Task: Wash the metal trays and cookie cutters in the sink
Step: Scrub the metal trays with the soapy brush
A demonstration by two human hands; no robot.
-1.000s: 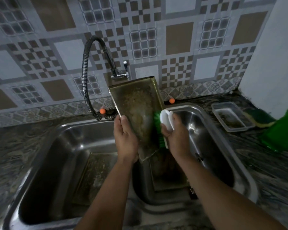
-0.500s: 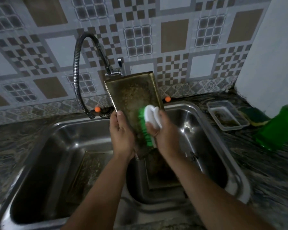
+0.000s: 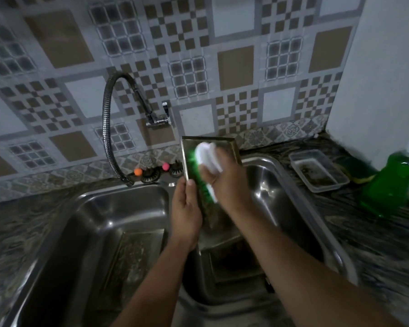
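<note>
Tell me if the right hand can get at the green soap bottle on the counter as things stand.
Probably not yet: the right hand grips the brush. The path to the soap bottle looks free.

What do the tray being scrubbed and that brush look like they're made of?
The tray looks like thin metal, dulled and brownish with baked-on residue. The brush seems plastic: a glossy white back and bright green bristles.

Grimy metal tray upright over sink
</note>
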